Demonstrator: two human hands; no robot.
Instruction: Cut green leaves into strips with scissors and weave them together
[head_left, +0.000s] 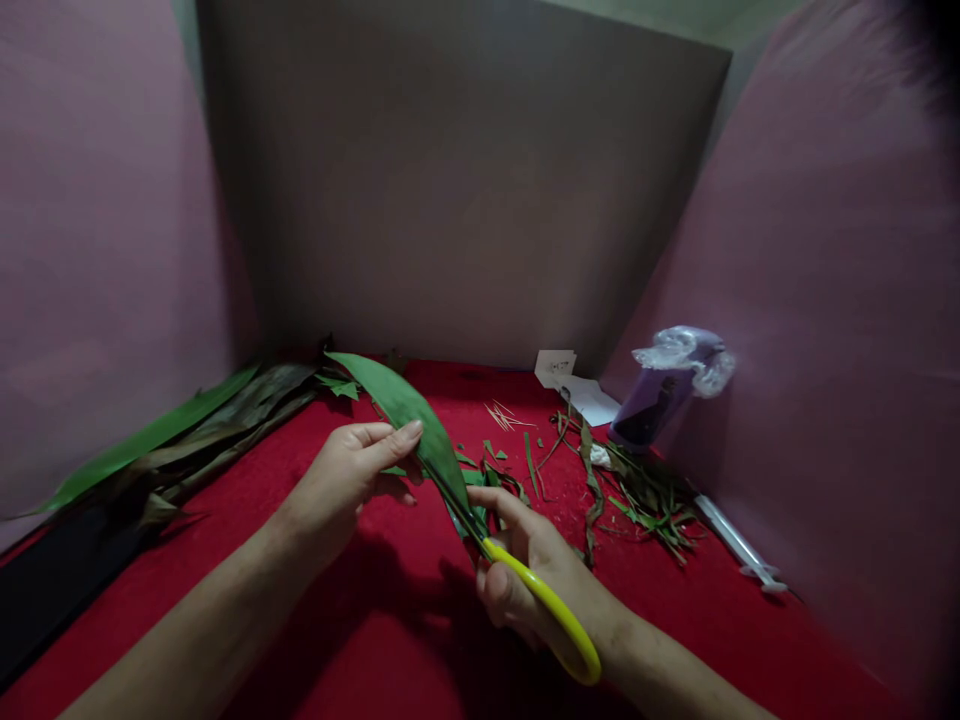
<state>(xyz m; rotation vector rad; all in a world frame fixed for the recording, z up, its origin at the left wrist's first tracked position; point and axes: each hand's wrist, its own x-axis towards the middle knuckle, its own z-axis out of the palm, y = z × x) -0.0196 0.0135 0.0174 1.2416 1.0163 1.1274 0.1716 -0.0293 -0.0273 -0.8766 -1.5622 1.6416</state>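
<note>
My left hand (346, 478) pinches a long green leaf (405, 410) between thumb and fingers, holding it above the red cloth (390, 620). My right hand (532, 575) grips yellow-handled scissors (547, 605), fingers through the loops. The scissor blades run along the leaf's lower part, near its middle rib. The leaf's tip points up and to the far left.
A heap of long green and dried leaves (187, 435) lies at the left. Cut leaf scraps (637, 490) and thin sticks (506, 415) litter the cloth at the right. A purple glue gun (660, 390), a white paper (577, 385) and a clear glue stick (739, 545) lie by the right wall.
</note>
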